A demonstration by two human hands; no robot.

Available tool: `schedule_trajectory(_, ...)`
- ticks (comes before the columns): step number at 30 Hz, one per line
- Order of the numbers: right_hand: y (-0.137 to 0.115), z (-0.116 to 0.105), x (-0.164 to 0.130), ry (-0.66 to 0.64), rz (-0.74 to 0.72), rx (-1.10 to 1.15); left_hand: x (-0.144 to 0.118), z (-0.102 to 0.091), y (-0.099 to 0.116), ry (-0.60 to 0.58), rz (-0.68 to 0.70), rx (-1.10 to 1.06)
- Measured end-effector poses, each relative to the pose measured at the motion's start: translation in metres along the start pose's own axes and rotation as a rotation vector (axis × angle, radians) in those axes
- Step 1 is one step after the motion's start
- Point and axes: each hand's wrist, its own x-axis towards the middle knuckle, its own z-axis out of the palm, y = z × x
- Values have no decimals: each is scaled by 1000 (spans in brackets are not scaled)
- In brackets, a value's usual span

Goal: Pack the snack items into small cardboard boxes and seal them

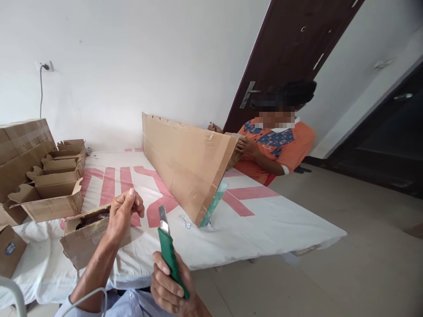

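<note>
Head view looks down over a low tabletop (264, 220) draped in a white cloth with broad red lettering. Largest on it is one long cardboard sheet (185, 163), standing on its edge and running from the near middle to the far right, where a co-worker in an orange top (280, 145) steadies its far end with both hands; a strip of greenish tape hangs off its near corner. On the far left sits one big closed carton (20, 145), and beside it a row of four small open boxes (54, 185). A fifth small open box (87, 237) lies at the near edge, and another small box (9, 248) sits partly out of view at the near left.

The left hand (124, 215) hangs just over that fifth box, fingers curled loosely with thumb and forefinger pinched together; whether anything is between them cannot be told. The right hand (170, 288) has its grip clenched round one green utility knife (170, 251), held upright near the body, blade out and pointing up.

Judging from this, the exposed blade sits close to the left forearm, so a careless swing could nick skin. The tall sheet could also tip over if the co-worker lets go.
</note>
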Motion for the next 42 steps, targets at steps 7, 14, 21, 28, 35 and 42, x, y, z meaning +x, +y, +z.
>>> schedule_trajectory(7, -37, 18, -3, 84, -152, -108, -7, -1, -6, -208, -171, -255)
schedule_trajectory(14, -66, 30, -18, 200, -275, -262, -4, -7, -18, -211, -211, -13)
schedule_trajectory(21, -99, 42, -50, 380, -443, -398, -3, -5, -21, -201, -188, 240)
schedule_trajectory(28, -116, 44, -78, 442, -540, -461, 2, -8, -38, -159, -238, 453)
schedule_trajectory(35, -115, 42, -81, 448, -535, -488, -7, 6, -54, -354, -262, 488)
schedule_trajectory(42, -114, 42, -75, 482, -531, -514, -16, 25, -68, -334, -428, 273)
